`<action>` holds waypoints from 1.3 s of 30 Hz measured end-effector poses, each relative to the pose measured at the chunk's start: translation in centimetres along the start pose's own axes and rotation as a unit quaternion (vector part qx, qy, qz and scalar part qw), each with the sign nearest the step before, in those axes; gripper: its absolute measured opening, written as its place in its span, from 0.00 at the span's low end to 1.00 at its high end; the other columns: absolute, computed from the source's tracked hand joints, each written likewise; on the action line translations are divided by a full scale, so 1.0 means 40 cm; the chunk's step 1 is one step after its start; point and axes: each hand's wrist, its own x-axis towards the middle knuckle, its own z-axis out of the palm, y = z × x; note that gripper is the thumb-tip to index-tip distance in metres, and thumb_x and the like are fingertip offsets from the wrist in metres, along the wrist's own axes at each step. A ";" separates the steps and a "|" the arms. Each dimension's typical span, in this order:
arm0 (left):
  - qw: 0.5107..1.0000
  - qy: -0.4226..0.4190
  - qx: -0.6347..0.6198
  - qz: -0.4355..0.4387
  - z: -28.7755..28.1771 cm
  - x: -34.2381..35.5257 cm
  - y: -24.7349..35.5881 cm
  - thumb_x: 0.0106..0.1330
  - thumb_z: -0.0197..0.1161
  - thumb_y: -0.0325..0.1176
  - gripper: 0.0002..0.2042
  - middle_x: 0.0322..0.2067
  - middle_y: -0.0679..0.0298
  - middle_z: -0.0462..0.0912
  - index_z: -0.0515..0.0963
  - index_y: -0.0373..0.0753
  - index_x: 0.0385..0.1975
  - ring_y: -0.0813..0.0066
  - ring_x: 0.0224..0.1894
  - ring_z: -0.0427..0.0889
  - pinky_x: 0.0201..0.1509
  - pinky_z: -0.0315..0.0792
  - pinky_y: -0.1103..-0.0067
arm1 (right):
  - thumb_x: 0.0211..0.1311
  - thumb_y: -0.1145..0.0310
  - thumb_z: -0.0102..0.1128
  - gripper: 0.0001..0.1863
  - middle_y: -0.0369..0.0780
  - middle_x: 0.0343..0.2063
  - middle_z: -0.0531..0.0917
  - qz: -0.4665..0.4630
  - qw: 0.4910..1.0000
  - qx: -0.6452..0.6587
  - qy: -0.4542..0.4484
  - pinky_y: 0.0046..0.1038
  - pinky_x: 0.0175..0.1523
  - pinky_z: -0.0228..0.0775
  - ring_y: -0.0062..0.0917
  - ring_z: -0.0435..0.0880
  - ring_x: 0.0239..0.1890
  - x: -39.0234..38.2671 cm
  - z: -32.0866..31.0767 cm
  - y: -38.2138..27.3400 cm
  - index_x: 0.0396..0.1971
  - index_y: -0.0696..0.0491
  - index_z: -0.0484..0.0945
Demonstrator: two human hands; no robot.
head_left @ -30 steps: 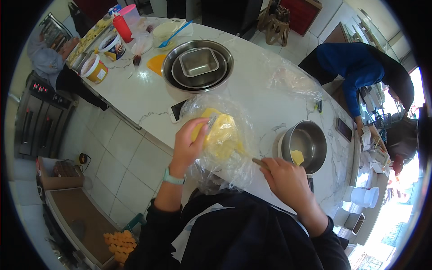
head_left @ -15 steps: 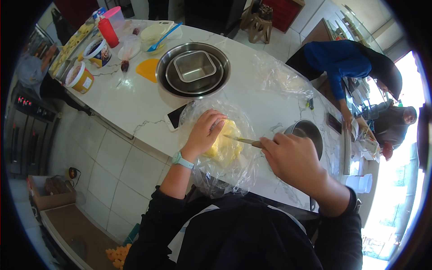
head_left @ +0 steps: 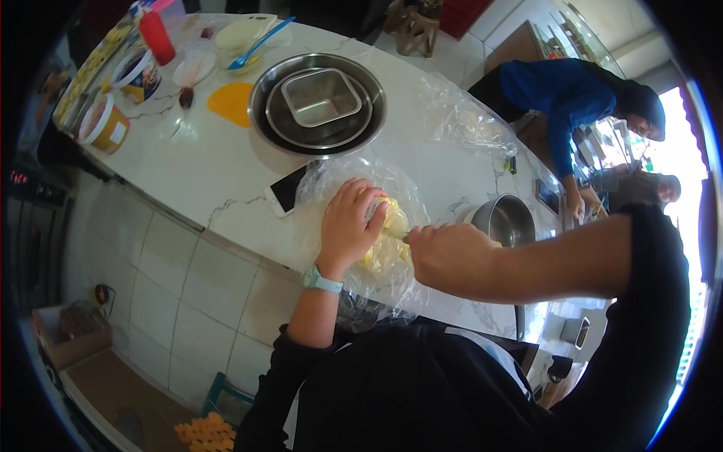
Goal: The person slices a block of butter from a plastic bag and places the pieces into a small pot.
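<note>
My left hand [head_left: 350, 226] is closed over a yellow block [head_left: 395, 215], butter-like, lying in crumpled clear plastic [head_left: 388, 290] near the counter's front edge. My right hand [head_left: 444, 252] grips a knife at the block's right side; its blade is mostly hidden by the hand and block. A white-framed phone [head_left: 286, 192] lies left of the plastic. A steel pot [head_left: 512, 222] stands behind my right hand, partly covered by it.
Nested steel bowls [head_left: 257, 109] sit farther back, beside a yellow scraper [head_left: 230, 104]. Tubs [head_left: 109, 128] and a red bottle [head_left: 154, 38] are at the back left. A co-worker in blue [head_left: 553, 90] bends over the right side, near another loose plastic bag [head_left: 467, 128].
My right hand has moved left onto the block with the knife, and its forearm has swung up to a more sideways angle. My left hand covers more of the block's top.
</note>
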 end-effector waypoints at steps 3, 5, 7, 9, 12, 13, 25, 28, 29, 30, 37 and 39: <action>1.000 -0.003 0.010 -0.004 0.010 -0.003 0.001 0.62 0.59 0.34 0.08 0.42 0.59 0.77 0.76 0.41 0.38 0.55 0.51 0.74 0.59 0.68 0.64 | 0.53 0.73 0.56 0.10 0.46 0.25 0.78 -0.036 0.996 0.043 -0.075 0.34 0.28 0.76 0.38 0.84 0.27 0.064 0.013 0.022 0.32 0.66 0.76; 1.000 -0.010 0.010 -0.010 0.016 0.008 -0.001 0.62 0.59 0.34 0.08 0.42 0.59 0.77 0.76 0.42 0.39 0.55 0.52 0.74 0.59 0.68 0.64 | 0.53 0.72 0.55 0.10 0.46 0.25 0.78 -0.045 0.991 0.059 -0.114 0.35 0.29 0.76 0.39 0.84 0.28 0.085 0.020 0.049 0.31 0.65 0.77; 1.000 -0.007 0.000 -0.005 0.007 0.002 -0.002 0.61 0.59 0.33 0.09 0.44 0.59 0.76 0.76 0.42 0.40 0.54 0.53 0.73 0.60 0.67 0.64 | 0.56 0.73 0.53 0.12 0.45 0.27 0.79 -0.063 0.986 0.025 -0.155 0.36 0.31 0.76 0.39 0.84 0.29 0.103 0.026 0.069 0.39 0.61 0.78; 1.000 -0.006 -0.001 -0.012 -0.003 -0.003 -0.007 0.62 0.59 0.33 0.09 0.45 0.59 0.76 0.76 0.42 0.41 0.54 0.53 0.73 0.59 0.67 0.65 | 0.59 0.70 0.53 0.13 0.45 0.27 0.79 -0.043 0.993 0.051 -0.094 0.35 0.31 0.76 0.38 0.83 0.29 0.081 0.056 0.114 0.42 0.59 0.77; 1.000 -0.013 0.001 -0.011 -0.025 -0.016 -0.012 0.61 0.60 0.31 0.10 0.46 0.59 0.76 0.77 0.41 0.42 0.55 0.54 0.73 0.58 0.68 0.66 | 0.66 0.64 0.51 0.14 0.43 0.31 0.81 -0.018 0.996 0.071 -0.041 0.35 0.33 0.76 0.38 0.83 0.29 0.071 0.140 0.207 0.48 0.54 0.74; 1.000 -0.013 0.000 -0.006 -0.021 -0.009 -0.011 0.61 0.60 0.31 0.10 0.46 0.59 0.76 0.77 0.41 0.42 0.55 0.54 0.73 0.58 0.67 0.66 | 0.68 0.61 0.49 0.15 0.42 0.34 0.82 -0.014 0.997 0.058 -0.054 0.35 0.34 0.76 0.38 0.84 0.30 0.068 0.172 0.238 0.50 0.50 0.73; 1.000 -0.006 -0.006 -0.022 0.002 -0.001 -0.003 0.61 0.60 0.29 0.09 0.43 0.59 0.77 0.77 0.38 0.41 0.57 0.48 0.75 0.54 0.69 0.68 | 0.71 0.55 0.46 0.18 0.44 0.30 0.82 0.171 0.926 0.333 -0.039 0.40 0.36 0.74 0.39 0.83 0.30 0.013 0.241 0.121 0.50 0.51 0.73; 0.999 -0.016 -0.023 -0.031 0.006 -0.001 -0.004 0.63 0.59 0.29 0.09 0.44 0.59 0.77 0.77 0.39 0.43 0.60 0.49 0.75 0.54 0.68 0.70 | 0.69 0.60 0.48 0.17 0.44 0.25 0.80 0.186 0.955 0.213 0.085 0.37 0.30 0.75 0.37 0.83 0.27 -0.026 0.297 0.003 0.49 0.56 0.72; 0.999 -0.023 -0.021 -0.023 0.005 -0.001 -0.008 0.63 0.59 0.29 0.09 0.44 0.59 0.77 0.77 0.39 0.43 0.60 0.49 0.75 0.54 0.68 0.70 | 0.69 0.60 0.48 0.17 0.44 0.25 0.80 0.193 0.952 0.219 0.091 0.37 0.30 0.75 0.37 0.83 0.27 -0.039 0.308 -0.028 0.49 0.56 0.72; 0.999 -0.028 -0.021 -0.025 0.008 -0.001 -0.010 0.64 0.59 0.30 0.09 0.45 0.59 0.77 0.77 0.39 0.43 0.60 0.49 0.75 0.54 0.68 0.70 | 0.68 0.62 0.49 0.16 0.43 0.24 0.79 0.209 0.947 0.214 0.116 0.35 0.28 0.74 0.36 0.83 0.26 -0.058 0.321 -0.053 0.48 0.58 0.71; 0.997 -0.048 -0.041 -0.035 0.004 -0.003 -0.017 0.65 0.58 0.31 0.10 0.46 0.60 0.76 0.77 0.39 0.44 0.63 0.49 0.74 0.55 0.67 0.72 | 0.66 0.62 0.49 0.12 0.43 0.19 0.80 0.289 0.890 0.314 0.159 0.38 0.25 0.73 0.39 0.82 0.22 -0.175 0.220 -0.064 0.35 0.56 0.75; 0.997 -0.046 -0.046 -0.037 0.000 -0.003 -0.020 0.65 0.58 0.31 0.10 0.46 0.60 0.76 0.77 0.39 0.44 0.63 0.50 0.74 0.55 0.67 0.73 | 0.64 0.63 0.50 0.12 0.43 0.17 0.80 0.298 0.888 0.318 0.147 0.37 0.24 0.72 0.39 0.82 0.21 -0.197 0.169 -0.060 0.32 0.57 0.76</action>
